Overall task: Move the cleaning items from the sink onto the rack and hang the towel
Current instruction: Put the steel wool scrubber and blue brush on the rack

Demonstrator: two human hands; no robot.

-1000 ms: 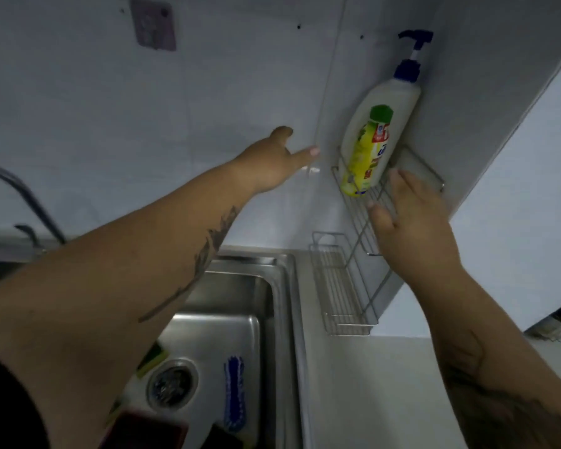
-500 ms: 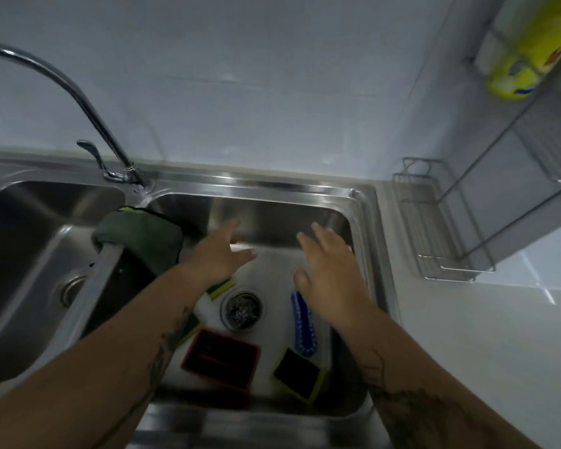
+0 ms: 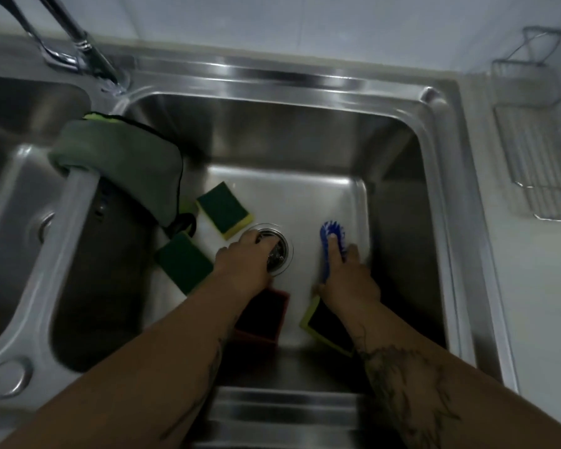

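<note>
Right hand [image 3: 347,280] fingers are now closed around the blue brush [image 3: 332,244], index finger laid along its back, brush lying on the sink floor right of the drain [image 3: 274,251]. Half a second ago both hands hovered spread open above the basin; now both are down at the bottom. Left hand [image 3: 246,264] is curled over the drain's left edge, fingertips on or at the strainer; can't tell if it grips anything. Outward: one green-yellow sponge [image 3: 224,209] sits just up-left of the drain, a second sponge [image 3: 183,265] left of the left wrist, a third sponge [image 3: 321,322] partly under the right forearm, red tray [image 3: 266,315] between the forearms. Grey-green towel [image 3: 123,160] is draped over the divider of the sink [image 3: 305,92], unchanged. Wire rack [image 3: 538,140] on the counter at right.
</note>
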